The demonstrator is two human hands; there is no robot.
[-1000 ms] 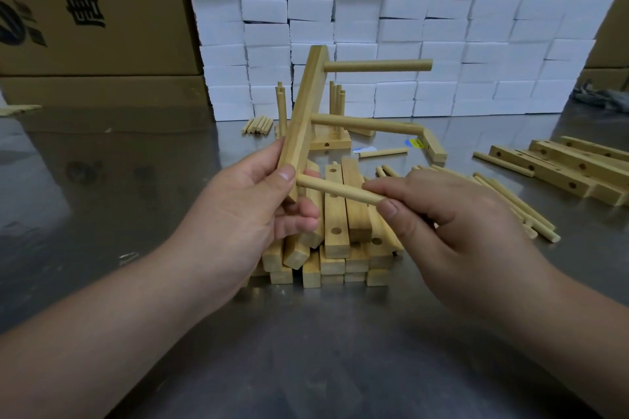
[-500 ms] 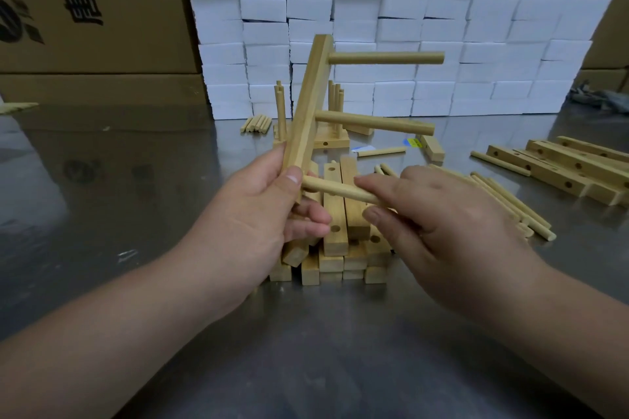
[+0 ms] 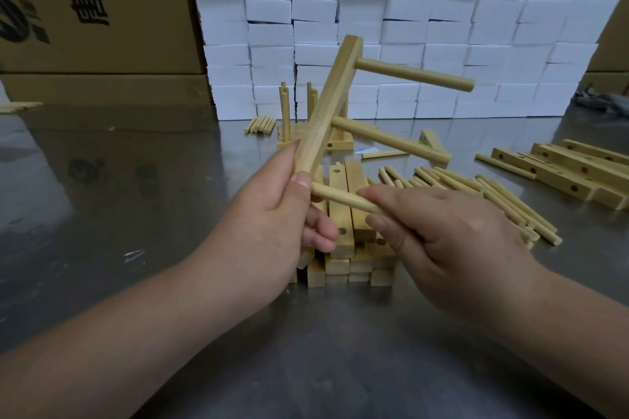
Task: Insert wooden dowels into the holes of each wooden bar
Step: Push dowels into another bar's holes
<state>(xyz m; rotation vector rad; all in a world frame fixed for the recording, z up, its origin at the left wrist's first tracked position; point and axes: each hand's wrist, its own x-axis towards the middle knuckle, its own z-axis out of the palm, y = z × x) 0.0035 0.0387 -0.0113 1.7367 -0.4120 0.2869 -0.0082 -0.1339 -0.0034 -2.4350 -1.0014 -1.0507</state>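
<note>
Steel-grey reflective counter (image 3: pixel 136 201), both forearms coming in from the near edge.

Left hand (image 3: pixel 272 211): thumb and curled fingers pinch the low end of a long pale square wooden bar (image 3: pixel 326 109), which leans up and to the right. Right hand (image 3: pixel 442 235): fingers curled round a thin round wooden dowel (image 3: pixel 340 199), its tip against the bar's lower end just under the left thumb. Possibly seated in a hole; the thumb hides the joint.

Two thicker round dowels already stand out of the bar to the right: middle one (image 3: pixel 391 139), upper one (image 3: pixel 415 75).

Under the hands, a stack of short drilled wooden bars (image 3: pixel 337 265). Right of it, a loose heap of plain dowels (image 3: pixel 503 201); further right, more drilled bars (image 3: pixel 571 167) lying flat.

Behind: small wooden base with upright dowels (image 3: pixel 286 112), a wall of white blocks (image 3: pixel 408 10), and a brown printed cardboard box (image 3: pixel 95 3) at far left.
</note>
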